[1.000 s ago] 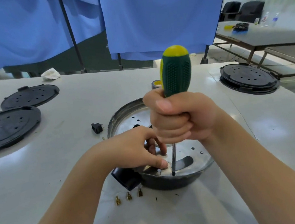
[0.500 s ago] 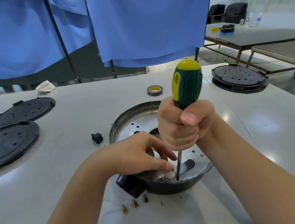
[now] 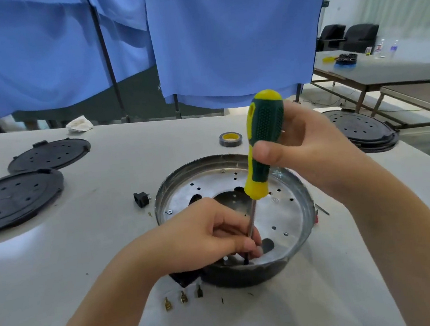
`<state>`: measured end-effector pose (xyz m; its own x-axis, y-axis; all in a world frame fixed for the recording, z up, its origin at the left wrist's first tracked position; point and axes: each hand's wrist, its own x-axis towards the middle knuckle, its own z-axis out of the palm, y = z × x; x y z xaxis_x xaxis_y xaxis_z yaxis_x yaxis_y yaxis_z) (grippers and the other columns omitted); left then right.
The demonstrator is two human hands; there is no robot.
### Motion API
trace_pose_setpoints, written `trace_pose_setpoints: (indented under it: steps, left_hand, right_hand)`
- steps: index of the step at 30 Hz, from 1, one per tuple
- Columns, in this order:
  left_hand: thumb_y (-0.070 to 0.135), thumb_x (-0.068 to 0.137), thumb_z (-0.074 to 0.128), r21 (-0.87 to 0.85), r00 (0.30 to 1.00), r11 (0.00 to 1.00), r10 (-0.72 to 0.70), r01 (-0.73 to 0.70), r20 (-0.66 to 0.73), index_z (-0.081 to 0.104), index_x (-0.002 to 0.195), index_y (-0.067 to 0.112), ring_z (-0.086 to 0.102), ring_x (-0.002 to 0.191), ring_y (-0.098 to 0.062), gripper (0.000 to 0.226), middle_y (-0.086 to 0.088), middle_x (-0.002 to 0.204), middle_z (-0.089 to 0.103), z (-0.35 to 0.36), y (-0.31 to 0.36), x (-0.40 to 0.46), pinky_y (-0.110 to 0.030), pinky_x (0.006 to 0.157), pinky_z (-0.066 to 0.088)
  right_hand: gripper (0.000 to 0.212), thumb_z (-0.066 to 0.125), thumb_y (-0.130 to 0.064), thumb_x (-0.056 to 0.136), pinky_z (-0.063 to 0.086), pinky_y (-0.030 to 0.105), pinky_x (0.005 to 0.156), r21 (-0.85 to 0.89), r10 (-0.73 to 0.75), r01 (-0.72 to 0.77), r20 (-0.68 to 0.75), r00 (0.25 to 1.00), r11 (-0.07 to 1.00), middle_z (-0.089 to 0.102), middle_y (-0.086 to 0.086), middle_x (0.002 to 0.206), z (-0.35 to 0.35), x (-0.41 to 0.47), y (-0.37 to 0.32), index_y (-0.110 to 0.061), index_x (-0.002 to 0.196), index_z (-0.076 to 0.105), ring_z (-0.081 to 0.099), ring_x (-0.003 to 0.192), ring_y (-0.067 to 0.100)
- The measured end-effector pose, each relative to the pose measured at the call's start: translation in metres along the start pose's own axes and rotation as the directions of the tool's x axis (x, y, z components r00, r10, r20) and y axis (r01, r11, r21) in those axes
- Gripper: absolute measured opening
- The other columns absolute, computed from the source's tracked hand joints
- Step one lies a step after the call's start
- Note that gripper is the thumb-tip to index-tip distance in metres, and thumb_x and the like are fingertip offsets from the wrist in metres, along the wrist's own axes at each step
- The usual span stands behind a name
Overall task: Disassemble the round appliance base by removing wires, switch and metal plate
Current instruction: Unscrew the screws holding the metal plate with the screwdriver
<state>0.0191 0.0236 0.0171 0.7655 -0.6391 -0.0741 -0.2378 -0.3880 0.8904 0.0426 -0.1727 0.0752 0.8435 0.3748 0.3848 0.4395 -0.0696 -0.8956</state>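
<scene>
Right hand (image 3: 306, 149) regripped screwdriver (image 3: 265, 141) higher, left fingers (image 3: 247, 245) pinching shaft inside base (image 3: 304, 206).

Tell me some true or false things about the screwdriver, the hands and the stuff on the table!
1. The right hand holds the screwdriver by its green and yellow handle. True.
2. The screwdriver lies flat on the table. False: it stands nearly upright, tip down inside the round metal base.
3. The left hand rests inside the base near the screwdriver tip. True.
4. The roll of tape sits inside the base. False: it lies on the table behind the base.
5. Three small brass connectors lie in front of the base. True.
</scene>
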Motion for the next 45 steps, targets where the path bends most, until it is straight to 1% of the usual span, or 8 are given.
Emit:
trace_pose_setpoints:
  steps: [4, 10, 15, 18, 24, 37, 42, 45]
  left_hand:
    - [0.007, 0.087, 0.067, -0.020, 1.000, 1.000, -0.005, 0.004, -0.020, 0.074, 0.092, 0.013, 0.073, 0.086, -0.010, 0.011, 0.003, 0.088, 0.077, -0.002, 0.000, 0.000, -0.014, 0.077, 0.052]
    - [0.014, 0.081, 0.075, 0.016, 0.997, 1.000, -0.008, 0.009, -0.071, 0.076, 0.085, 0.016, 0.074, 0.078, -0.011, 0.004, 0.001, 0.081, 0.077, -0.002, -0.001, 0.000, -0.016, 0.071, 0.054]
    - [0.030, 0.074, 0.080, 0.085, 0.994, 0.996, 0.019, -0.009, -0.107, 0.072, 0.080, 0.019, 0.071, 0.077, -0.023, 0.015, -0.002, 0.078, 0.075, -0.001, -0.001, 0.002, -0.043, 0.078, 0.057]
    - [0.030, 0.076, 0.079, 0.095, 0.992, 0.995, 0.050, -0.039, -0.115, 0.069, 0.075, 0.021, 0.070, 0.075, -0.021, 0.014, -0.002, 0.078, 0.074, 0.001, 0.000, 0.003, -0.044, 0.076, 0.056]
    - [0.026, 0.076, 0.080, 0.083, 0.991, 0.995, 0.057, -0.047, -0.122, 0.067, 0.074, 0.015, 0.071, 0.075, -0.020, 0.017, -0.001, 0.078, 0.074, 0.001, -0.001, 0.003, -0.041, 0.076, 0.057]
    - [0.006, 0.085, 0.067, -0.176, 0.995, 0.981, 0.071, -0.083, -0.069, 0.073, 0.094, 0.017, 0.073, 0.088, -0.016, 0.015, -0.003, 0.090, 0.077, -0.005, -0.002, -0.001, -0.018, 0.080, 0.053]
    - [0.006, 0.083, 0.071, -0.134, 0.989, 0.986, 0.079, -0.095, -0.122, 0.074, 0.085, 0.017, 0.074, 0.083, -0.015, 0.012, -0.001, 0.085, 0.077, -0.002, -0.003, 0.000, -0.019, 0.077, 0.054]
    - [0.007, 0.079, 0.077, -0.088, 0.981, 0.989, 0.100, -0.116, -0.168, 0.072, 0.073, 0.021, 0.074, 0.080, -0.016, 0.015, 0.003, 0.082, 0.076, -0.001, -0.002, 0.001, -0.023, 0.078, 0.056]
  right_hand:
    - [0.044, 0.083, -0.030, 0.054, 0.059, 0.030, 0.077, -0.042, -0.091, 0.086, -0.129, 0.987, 0.995, 0.071, -0.008, 0.081, 0.007, -0.004, -0.007, -0.018, 0.092, 0.064, 0.069, 0.077, 0.016]
    - [0.033, 0.072, -0.016, 0.074, 0.056, 0.033, 0.082, 0.203, -0.081, 0.076, 0.015, 0.997, 0.976, 0.074, 0.005, 0.097, 0.007, 0.002, 0.008, -0.013, 0.106, 0.064, 0.070, 0.098, 0.025]
    - [0.037, 0.053, -0.020, 0.090, 0.051, 0.033, 0.089, 0.377, -0.090, 0.020, 0.169, 0.982, 0.926, 0.071, 0.007, 0.111, 0.008, -0.002, 0.016, -0.011, 0.125, 0.053, 0.067, 0.103, 0.025]
    - [0.045, 0.069, -0.024, 0.084, 0.052, 0.037, 0.090, 0.436, -0.060, -0.007, 0.140, 0.988, 0.900, 0.069, 0.005, 0.110, 0.010, -0.002, 0.019, -0.012, 0.124, 0.054, 0.066, 0.104, 0.024]
    - [0.031, 0.079, -0.015, 0.068, 0.053, 0.024, 0.077, 0.273, -0.092, 0.120, -0.111, 0.989, 0.955, 0.069, -0.005, 0.090, 0.019, -0.003, 0.017, -0.021, 0.096, 0.070, 0.066, 0.083, 0.010]
    - [0.038, 0.045, -0.021, 0.094, 0.050, 0.032, 0.090, 0.308, -0.051, -0.006, 0.176, 0.983, 0.952, 0.069, 0.005, 0.113, 0.014, -0.004, 0.015, -0.011, 0.129, 0.052, 0.067, 0.103, 0.022]
    - [0.036, 0.050, -0.016, 0.092, 0.050, 0.036, 0.093, 0.317, 0.004, -0.066, 0.193, 0.981, 0.946, 0.068, 0.005, 0.116, 0.011, -0.004, 0.012, -0.015, 0.128, 0.056, 0.065, 0.108, 0.022]
    - [0.033, 0.069, -0.026, 0.078, 0.056, 0.031, 0.085, 0.150, -0.006, -0.009, 0.096, 0.995, 0.989, 0.069, 0.004, 0.109, 0.015, -0.005, 0.001, -0.023, 0.111, 0.067, 0.066, 0.102, 0.015]
